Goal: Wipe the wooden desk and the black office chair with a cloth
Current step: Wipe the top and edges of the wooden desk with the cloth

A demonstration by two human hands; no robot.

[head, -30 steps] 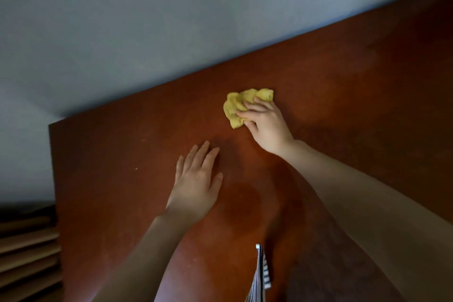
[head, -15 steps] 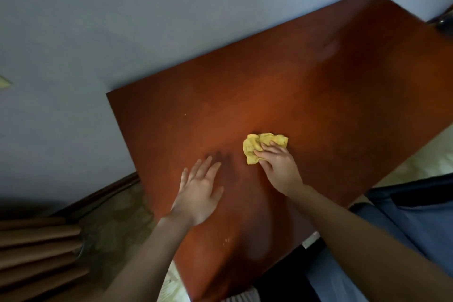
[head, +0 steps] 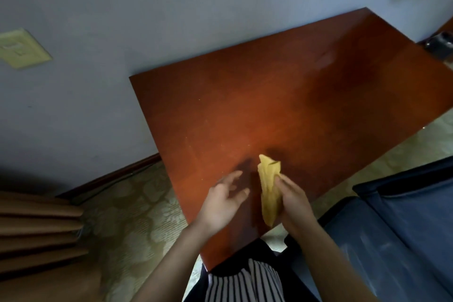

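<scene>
Reddish-brown wood made up the desk, which stood against a pale blue wall with its near corner pointing toward the person. Over that near part the right hand gripped a yellow cloth, fingers curled around its lower half so that the cloth stood up in a long, crumpled strip, lifted off the surface rather than pressed flat. Just beside it the left hand was held with fingers loosely spread and empty, close to the cloth but apart from it. At the right edge sat the dark seat of the office chair. A striped garment showed below the desk corner.
</scene>
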